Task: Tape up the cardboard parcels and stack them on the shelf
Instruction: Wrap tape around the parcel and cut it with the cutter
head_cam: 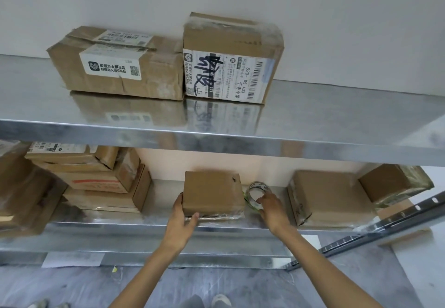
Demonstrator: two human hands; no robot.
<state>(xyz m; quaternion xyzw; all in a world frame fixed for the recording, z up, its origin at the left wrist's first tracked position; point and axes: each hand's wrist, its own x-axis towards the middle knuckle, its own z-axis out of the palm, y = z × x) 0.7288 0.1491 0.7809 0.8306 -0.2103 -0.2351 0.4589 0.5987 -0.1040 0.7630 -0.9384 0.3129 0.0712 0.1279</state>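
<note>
A small plain cardboard parcel [213,193] lies on the lower metal shelf [159,221], with clear tape along its front bottom edge. My left hand [181,221] grips its front left corner, thumb on the front edge and fingers up the left side. Right of the parcel stands a roll of clear tape [258,193], and my right hand [271,209] holds the roll's right side with curled fingers. Two labelled parcels, a flat one [118,66] and a taller one [228,62], sit side by side on the upper shelf [313,119].
A stack of several parcels [96,180] fills the lower shelf's left end. Two more parcels [330,197] [395,184] lie at its right. A perforated shelf upright [397,218] slants across the lower right. Grey floor and my shoes [220,301] are below.
</note>
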